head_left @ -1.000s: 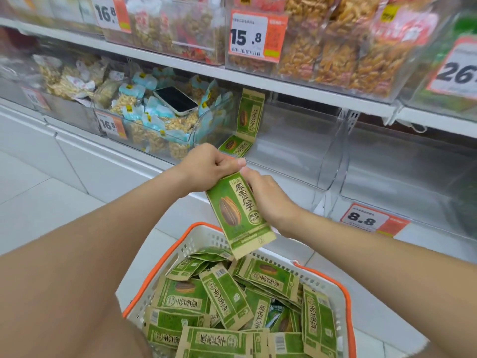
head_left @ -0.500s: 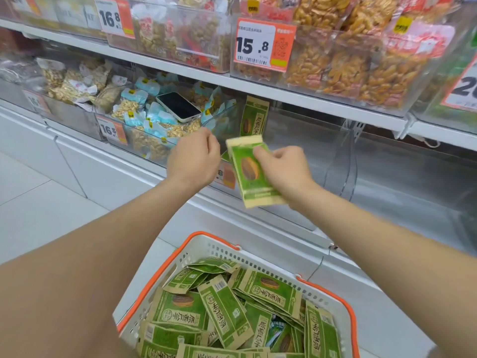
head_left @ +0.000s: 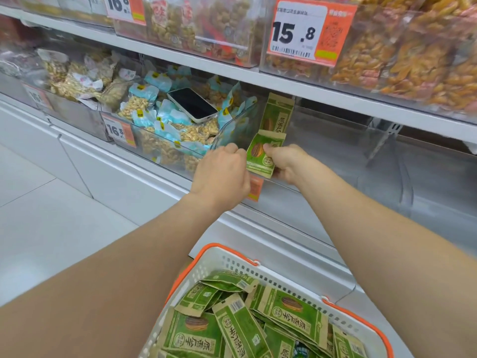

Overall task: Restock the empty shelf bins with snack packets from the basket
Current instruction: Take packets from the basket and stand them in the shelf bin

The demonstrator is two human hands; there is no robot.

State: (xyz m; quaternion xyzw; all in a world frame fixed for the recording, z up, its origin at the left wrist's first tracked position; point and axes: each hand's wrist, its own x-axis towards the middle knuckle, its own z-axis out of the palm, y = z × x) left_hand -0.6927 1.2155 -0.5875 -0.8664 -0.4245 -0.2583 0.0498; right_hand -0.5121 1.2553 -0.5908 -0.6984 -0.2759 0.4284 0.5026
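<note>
My right hand (head_left: 287, 161) pinches a green snack packet (head_left: 259, 156) at the front left corner of an empty clear shelf bin (head_left: 340, 161). Just behind it, another green packet (head_left: 277, 115) stands upright against the bin's left wall. My left hand (head_left: 222, 177) hovers beside the held packet's left edge with its fingers curled; I see nothing in it. Below, a white basket with an orange rim (head_left: 229, 250) holds several more green packets (head_left: 286, 312).
A phone (head_left: 192, 104) lies on blue-and-white nut packets in the bin (head_left: 170, 140) to the left. The upper shelf carries full bins and a 15.8 price tag (head_left: 296, 32). Another empty clear bin (head_left: 438, 182) sits to the right. White floor tiles lie at the left.
Both hands moved up and forward from above the basket to the bin's front. My left hand let go of the packet; the right hand alone carried it to the bin.
</note>
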